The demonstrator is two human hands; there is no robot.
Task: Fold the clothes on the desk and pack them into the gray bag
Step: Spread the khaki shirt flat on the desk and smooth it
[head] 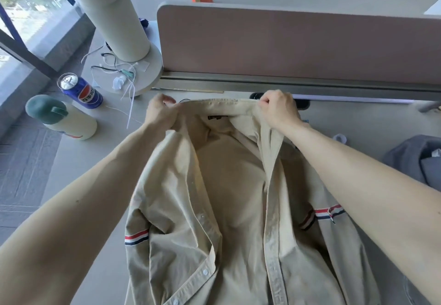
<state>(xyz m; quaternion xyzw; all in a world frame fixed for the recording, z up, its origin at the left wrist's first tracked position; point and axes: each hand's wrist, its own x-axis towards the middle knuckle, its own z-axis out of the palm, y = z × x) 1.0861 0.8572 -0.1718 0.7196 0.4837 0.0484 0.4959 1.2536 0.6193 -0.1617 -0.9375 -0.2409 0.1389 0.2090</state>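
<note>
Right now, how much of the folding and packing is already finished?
Nothing looks finished. The beige shirt lies open and unfolded on the desk. The left hand and the right hand each pinch its collar. Folding it and packing it into the gray bag is left.

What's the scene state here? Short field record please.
garment: beige shirt, unbuttoned, front open, lying on desk
left hand: pinching collar's left end
right hand: pinching collar's right end
fold status: not yet folded
bag: gray bag at right edge, partly in view
clutter: blue can, bottle, cables, far left
</note>
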